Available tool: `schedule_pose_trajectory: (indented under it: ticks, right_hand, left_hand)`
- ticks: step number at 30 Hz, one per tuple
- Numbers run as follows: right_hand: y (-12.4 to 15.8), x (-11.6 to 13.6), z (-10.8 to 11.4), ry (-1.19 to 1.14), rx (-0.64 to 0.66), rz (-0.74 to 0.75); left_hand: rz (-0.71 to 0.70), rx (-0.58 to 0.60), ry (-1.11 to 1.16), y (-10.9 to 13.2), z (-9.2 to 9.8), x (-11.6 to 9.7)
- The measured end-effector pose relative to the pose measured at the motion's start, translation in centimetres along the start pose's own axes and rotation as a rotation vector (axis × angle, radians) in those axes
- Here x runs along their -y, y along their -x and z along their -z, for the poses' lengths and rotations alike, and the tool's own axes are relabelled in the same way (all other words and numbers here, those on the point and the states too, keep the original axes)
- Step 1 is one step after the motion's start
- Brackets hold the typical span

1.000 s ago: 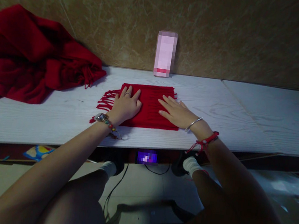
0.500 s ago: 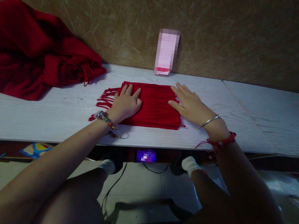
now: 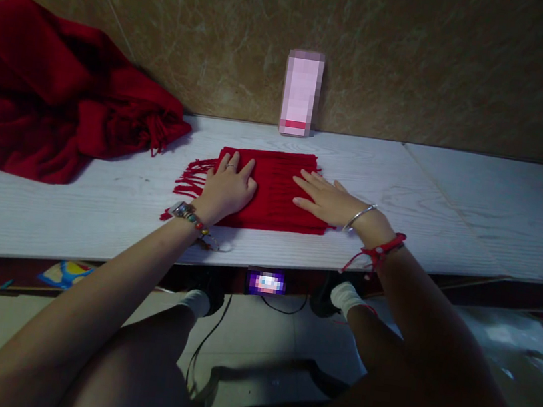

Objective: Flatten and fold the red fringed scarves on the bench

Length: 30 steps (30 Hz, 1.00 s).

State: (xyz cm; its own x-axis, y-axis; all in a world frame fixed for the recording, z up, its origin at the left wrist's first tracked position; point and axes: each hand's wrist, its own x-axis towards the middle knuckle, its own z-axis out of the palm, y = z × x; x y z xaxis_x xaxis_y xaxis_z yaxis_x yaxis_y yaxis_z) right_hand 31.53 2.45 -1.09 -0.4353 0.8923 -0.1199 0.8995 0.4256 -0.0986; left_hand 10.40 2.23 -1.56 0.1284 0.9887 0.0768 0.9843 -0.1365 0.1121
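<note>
A red fringed scarf [image 3: 273, 190] lies folded into a flat rectangle on the white wood-grain table. Its longer fringe spreads out at the left end, and a few strands poke out at the right. My left hand [image 3: 228, 184] rests flat on the scarf's left part, fingers apart. Across its right end lies my right hand [image 3: 330, 199], palm down with the fingers stretched out and pointing left. Neither hand grips the cloth.
A heap of crumpled red cloth [image 3: 63, 107] with fringe lies at the left. A blurred pink upright object [image 3: 301, 93] leans on the brown marbled wall [image 3: 422, 63]. Below the table's front edge are a lit screen [image 3: 266, 282], a cable and my feet.
My right hand has slid left and slightly toward me over the scarf, uncovering its far right corner. My left hand has stayed in place.
</note>
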Motion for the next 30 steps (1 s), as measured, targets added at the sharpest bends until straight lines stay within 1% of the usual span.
schedule_pose_trajectory:
  ticks: [3, 5, 7, 8, 10, 12, 13, 14, 16, 17, 19, 22, 30]
  right_hand:
    - [0.4, -2.5, 0.2, -0.022, 0.001, 0.000]
    - [0.7, -4.1, 0.6, -0.022, 0.046, 0.006]
    - [1.0, -5.1, 1.3, 0.006, 0.077, -0.054]
    - [1.2, -5.1, 1.8, 0.022, 0.060, -0.093]
    - [1.4, -4.0, 2.6, 0.034, -0.041, -0.142]
    - [1.3, -1.9, 3.0, 0.013, -0.147, -0.111]
    - [1.2, -0.6, 3.0, -0.002, -0.169, -0.082]
    - [1.0, 0.7, 2.8, -0.014, -0.169, -0.053]
    - [0.5, 2.7, 2.1, -0.017, -0.102, 0.007]
    - [0.2, 3.4, 1.7, -0.012, -0.055, 0.019]
    - [-0.1, 3.7, 1.0, -0.008, 0.022, 0.027]
    - [-0.2, 2.6, 0.5, -0.020, 0.064, 0.016]
    - [1.2, -2.2, 0.9, -0.077, 0.066, -0.022]
  left_hand:
    - [-0.002, 0.000, 0.013, 0.0, 0.0, 0.0]
    - [-0.003, -0.006, 0.015, 0.0, -0.1, 0.1]
    - [-0.002, -0.014, 0.013, 0.0, -0.2, 0.1]
    - [-0.001, -0.016, 0.012, 0.0, -0.2, 0.1]
    - [-0.001, -0.012, 0.007, 0.0, -0.2, 0.1]
    - [-0.004, -0.011, -0.003, -0.1, -0.2, 0.1]
    - [-0.004, -0.013, -0.008, -0.1, -0.2, 0.1]
    - [-0.005, -0.014, -0.012, -0.1, -0.2, 0.1]
    - [-0.005, -0.015, -0.016, 0.0, -0.2, 0.1]
    - [-0.005, -0.016, -0.015, 0.0, -0.2, 0.2]
    - [-0.008, -0.025, -0.009, 0.0, -0.2, 0.2]
    - [-0.011, -0.034, -0.004, 0.0, -0.3, 0.3]
    - [-0.012, -0.031, 0.025, 0.0, -0.2, 0.1]
